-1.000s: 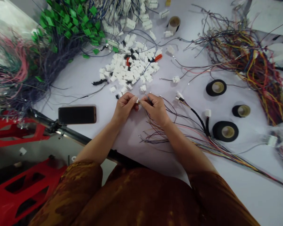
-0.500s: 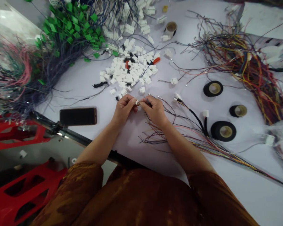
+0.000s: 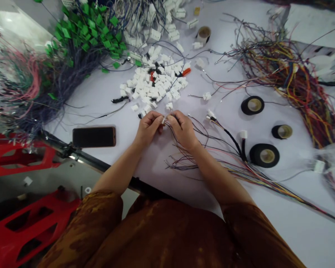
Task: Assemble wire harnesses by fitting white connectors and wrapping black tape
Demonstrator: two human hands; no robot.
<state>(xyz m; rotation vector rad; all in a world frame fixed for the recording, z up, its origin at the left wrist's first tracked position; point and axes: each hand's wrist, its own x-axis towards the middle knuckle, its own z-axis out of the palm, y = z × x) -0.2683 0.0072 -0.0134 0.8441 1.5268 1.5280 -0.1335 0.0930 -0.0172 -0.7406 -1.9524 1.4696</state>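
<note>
Connector (image 3: 163, 120), sml white plastic, pinched in L hand (image 3: 146, 127), w/ R hand (image 3: 184, 128) gripping thin, bendy wires (image 3: 170, 127).

Now the right hand (image 3: 182, 130) has eased back, a slim gap opening between its thumb and the small white connector (image 3: 163, 120) in the left hand (image 3: 147, 128), and a wire (image 3: 171, 108) pokes past that thumb towards the far edge of the table (image 3: 153, 167)!
</note>
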